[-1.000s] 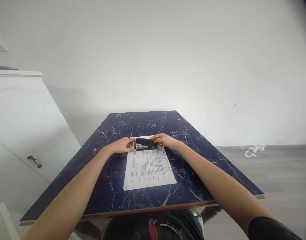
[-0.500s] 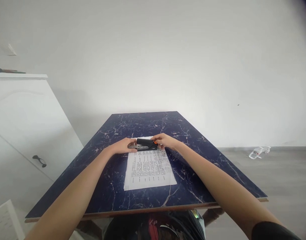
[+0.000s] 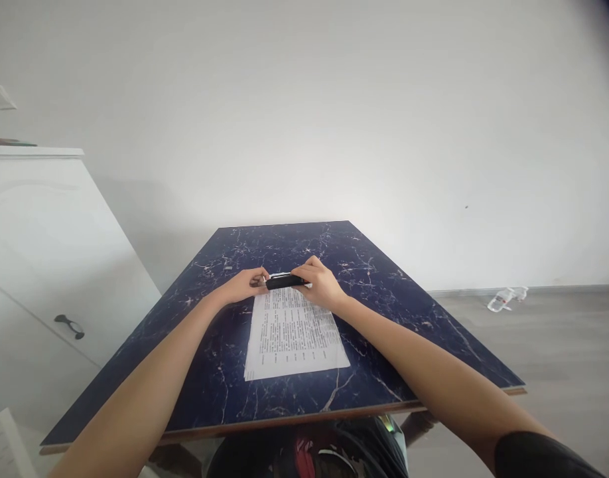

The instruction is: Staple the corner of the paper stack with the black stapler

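Note:
A black stapler (image 3: 283,282) is held sideways between my two hands, over the top end of the printed sheets (image 3: 297,335). My left hand (image 3: 245,283) has its fingers closed on the stapler's left end. Around the right end, my right hand (image 3: 317,282) is wrapped, with the fingers over the top. The hands hide both ends of the stapler, and its metal inside no longer shows. The sheets lie in a stack with slightly uneven edges, print facing up.
The dark blue marbled table (image 3: 225,392) carries the sheets near its middle. To the left stands a white cabinet (image 3: 46,245) with a black handle (image 3: 69,326). A clear plastic item (image 3: 506,299) lies on the floor at the right, by the wall.
The stapler has turned and lifted slightly, so its black top now faces me. My right hand has shifted left and closed over it. My left hand stays at its left end.

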The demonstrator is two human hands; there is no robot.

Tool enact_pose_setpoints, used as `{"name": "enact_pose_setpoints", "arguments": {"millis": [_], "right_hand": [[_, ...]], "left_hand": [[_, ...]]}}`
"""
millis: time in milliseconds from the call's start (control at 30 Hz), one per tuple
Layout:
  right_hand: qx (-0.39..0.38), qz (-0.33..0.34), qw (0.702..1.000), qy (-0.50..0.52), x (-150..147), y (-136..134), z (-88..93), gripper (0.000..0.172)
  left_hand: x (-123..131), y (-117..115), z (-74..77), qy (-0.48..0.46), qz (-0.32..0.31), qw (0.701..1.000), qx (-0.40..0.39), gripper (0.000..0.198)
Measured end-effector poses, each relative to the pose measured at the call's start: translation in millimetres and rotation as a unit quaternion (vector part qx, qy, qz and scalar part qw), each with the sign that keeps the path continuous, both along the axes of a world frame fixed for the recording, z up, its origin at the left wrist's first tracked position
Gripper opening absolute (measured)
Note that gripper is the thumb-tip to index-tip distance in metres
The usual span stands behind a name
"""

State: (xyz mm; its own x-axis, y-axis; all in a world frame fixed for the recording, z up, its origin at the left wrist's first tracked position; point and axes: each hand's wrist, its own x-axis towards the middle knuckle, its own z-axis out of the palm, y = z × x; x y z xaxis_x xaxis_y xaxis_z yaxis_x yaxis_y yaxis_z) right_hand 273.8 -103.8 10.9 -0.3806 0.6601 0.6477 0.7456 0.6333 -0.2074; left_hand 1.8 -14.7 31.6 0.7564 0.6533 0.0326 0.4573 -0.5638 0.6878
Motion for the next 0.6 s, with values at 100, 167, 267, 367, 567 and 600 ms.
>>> {"name": "enact_pose_setpoints", "arguments": {"millis": [100,167,267,367,567,600], "right_hand": [[0.121,0.012,0.987,-0.106,-1.5,-6.4,2.9,0.031],[0.157,0.032,0.971,-0.176,-3.0,-11.3,5.1,0.036],[0.166,0.056,0.954,-0.244,-4.9,-16.1,7.4,0.039],[0.158,0.049,0.954,-0.252,-4.9,-16.5,8.2,0.039],[0.154,0.041,0.953,-0.259,-3.4,-15.1,9.1,0.04],[0.157,0.04,0.95,-0.268,-3.7,-15.3,9.2,0.041]], "left_hand": [[0.4,0.3,0.8,-0.028,0.01,0.999,-0.013,0.04],[0.4,-0.9,2.0,-0.043,0.019,0.998,-0.038,0.042],[0.9,-3.0,3.5,-0.069,0.029,0.993,-0.096,0.045],[1.5,-2.0,1.6,-0.116,0.035,0.976,-0.181,0.045],[0.1,10.7,-10.6,-0.21,0.055,0.923,-0.317,0.034],[0.2,12.3,-11.9,-0.214,0.064,0.915,-0.337,0.03]]}}
